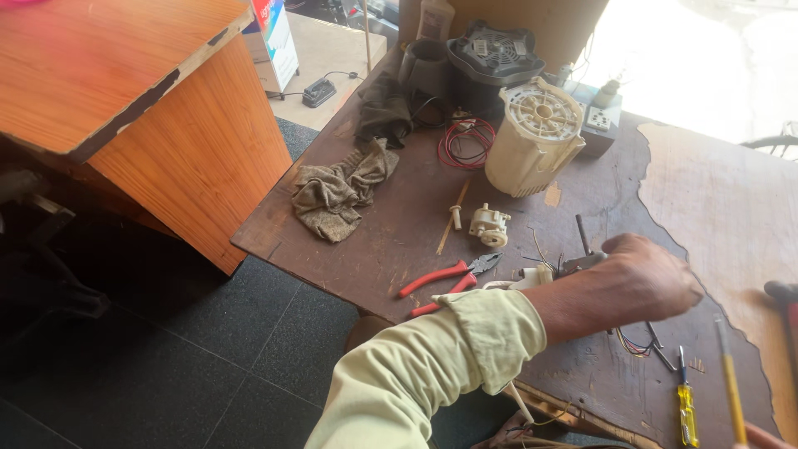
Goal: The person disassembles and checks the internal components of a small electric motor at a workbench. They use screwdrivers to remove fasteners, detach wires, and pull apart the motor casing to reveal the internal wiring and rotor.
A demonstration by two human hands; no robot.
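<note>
Repair work at lower right of frame: left hand (652,278), fingers hidden, grip unclear, reaches over small metal part (573,266) on table (399,224) beside red pliers (449,278); right hand unseen. Securing that part seems next.

On the worktop (399,224) a rag (337,193) lay near the left edge. To the right of it, in the middle, a small switch part (489,225) sat, and behind this part a round motor housing (536,137) stood. A coil of wires (465,143) lay left of the housing. Pliers (449,280) lay before the switch part, near the front edge. The left hand (652,278) was above the worktop, right of the pliers. A screwdriver (687,407) lay in front of this hand. A wooden cabinet (158,108) stood left of the worktop.
</note>
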